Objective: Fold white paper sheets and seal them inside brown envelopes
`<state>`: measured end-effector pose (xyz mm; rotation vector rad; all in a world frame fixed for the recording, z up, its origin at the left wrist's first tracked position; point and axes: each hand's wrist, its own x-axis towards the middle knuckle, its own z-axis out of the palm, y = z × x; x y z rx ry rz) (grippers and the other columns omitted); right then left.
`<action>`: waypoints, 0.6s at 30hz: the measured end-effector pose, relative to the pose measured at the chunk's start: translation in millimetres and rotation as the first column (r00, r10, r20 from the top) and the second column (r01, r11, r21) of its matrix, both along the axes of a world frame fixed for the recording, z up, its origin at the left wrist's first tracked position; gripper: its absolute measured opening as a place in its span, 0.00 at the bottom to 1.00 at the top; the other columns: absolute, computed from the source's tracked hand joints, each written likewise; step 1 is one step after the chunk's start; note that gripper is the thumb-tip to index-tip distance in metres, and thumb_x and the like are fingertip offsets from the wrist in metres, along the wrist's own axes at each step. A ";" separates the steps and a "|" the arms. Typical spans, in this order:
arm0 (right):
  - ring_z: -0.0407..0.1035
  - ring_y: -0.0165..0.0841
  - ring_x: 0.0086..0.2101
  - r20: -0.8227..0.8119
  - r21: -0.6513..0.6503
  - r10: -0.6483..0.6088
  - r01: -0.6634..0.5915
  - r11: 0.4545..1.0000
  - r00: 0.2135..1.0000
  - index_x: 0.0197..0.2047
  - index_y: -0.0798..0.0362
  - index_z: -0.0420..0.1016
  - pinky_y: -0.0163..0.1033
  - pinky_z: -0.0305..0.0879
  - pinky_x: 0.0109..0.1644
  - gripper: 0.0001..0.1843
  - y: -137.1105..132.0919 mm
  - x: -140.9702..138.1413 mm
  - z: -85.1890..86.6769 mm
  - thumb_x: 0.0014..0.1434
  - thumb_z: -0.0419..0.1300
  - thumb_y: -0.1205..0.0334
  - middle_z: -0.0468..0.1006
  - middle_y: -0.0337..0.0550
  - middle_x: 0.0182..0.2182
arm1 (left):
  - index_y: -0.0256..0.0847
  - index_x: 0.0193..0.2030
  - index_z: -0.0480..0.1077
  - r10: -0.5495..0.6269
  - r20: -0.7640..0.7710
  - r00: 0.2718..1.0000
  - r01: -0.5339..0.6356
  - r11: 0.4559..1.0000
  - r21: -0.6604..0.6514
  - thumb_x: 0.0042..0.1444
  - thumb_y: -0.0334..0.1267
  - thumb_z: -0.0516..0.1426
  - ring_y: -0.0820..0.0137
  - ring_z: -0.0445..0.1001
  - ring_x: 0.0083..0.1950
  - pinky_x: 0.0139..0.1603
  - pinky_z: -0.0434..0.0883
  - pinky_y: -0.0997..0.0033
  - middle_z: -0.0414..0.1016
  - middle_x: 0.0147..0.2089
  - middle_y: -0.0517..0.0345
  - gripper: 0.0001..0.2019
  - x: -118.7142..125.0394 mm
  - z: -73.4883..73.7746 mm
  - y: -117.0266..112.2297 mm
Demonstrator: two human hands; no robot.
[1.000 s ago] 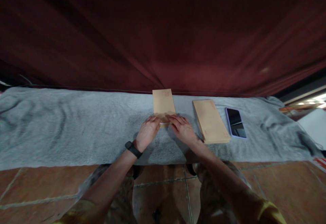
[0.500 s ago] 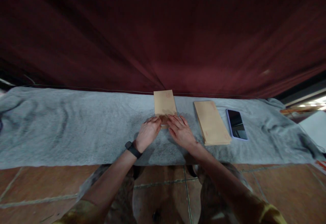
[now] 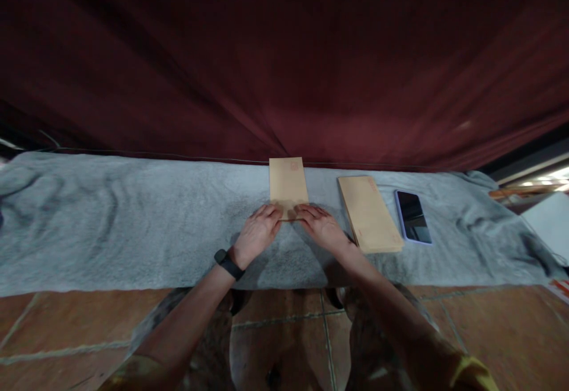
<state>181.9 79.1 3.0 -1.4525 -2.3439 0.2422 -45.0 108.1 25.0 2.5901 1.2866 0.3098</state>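
Note:
A brown paper envelope (image 3: 288,181) lies on a grey towel (image 3: 133,219), its far end with a red mark near the curtain. My left hand (image 3: 258,234), with a black band on its wrist, and my right hand (image 3: 320,228) rest side by side on the envelope's near end. The fingers of both lie flat and pressed down on the paper, fingertips almost meeting. The near edge of the envelope is hidden under them.
A stack of brown envelopes (image 3: 368,213) lies to the right, and a phone with a pale case (image 3: 412,216) beside it. A dark red curtain (image 3: 284,59) hangs behind the towel. Tiled floor (image 3: 66,326) and my knees show below. White sheets (image 3: 546,222) sit far right.
My right hand has turned from an angled reach to lie level with the left, and both hands slid slightly toward me along the envelope's near end. The envelope itself stayed put.

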 end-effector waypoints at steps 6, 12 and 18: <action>0.72 0.36 0.55 -0.053 -0.025 -0.071 0.070 0.997 0.996 0.58 0.50 0.75 0.45 0.67 0.62 0.16 6.9 -1.5 -2.4 0.70 0.53 0.65 0.78 0.46 0.56 | 0.39 0.45 0.73 0.031 0.021 0.999 -0.032 0.999 0.012 0.69 0.34 0.49 0.61 0.72 0.51 0.55 0.70 0.62 0.74 0.48 0.49 0.11 2.5 -3.9 2.9; 0.72 0.39 0.53 -0.032 -0.009 -0.147 0.146 0.989 0.989 0.52 0.51 0.76 0.46 0.68 0.58 0.14 7.9 -9.9 -3.9 0.70 0.52 0.66 0.78 0.48 0.53 | 0.40 0.42 0.73 0.080 0.037 0.996 -0.080 0.997 0.003 0.68 0.33 0.50 0.62 0.73 0.50 0.55 0.70 0.62 0.74 0.48 0.50 0.10 5.7 -2.1 3.2; 0.72 0.40 0.49 -0.035 -0.003 -0.172 0.172 0.985 0.985 0.48 0.50 0.75 0.46 0.68 0.56 0.11 7.3 -11.8 -3.4 0.70 0.52 0.65 0.78 0.48 0.49 | 0.39 0.44 0.72 0.158 0.112 0.981 -0.157 0.987 -0.024 0.65 0.34 0.54 0.60 0.73 0.53 0.56 0.71 0.61 0.73 0.49 0.48 0.06 6.6 -3.8 2.7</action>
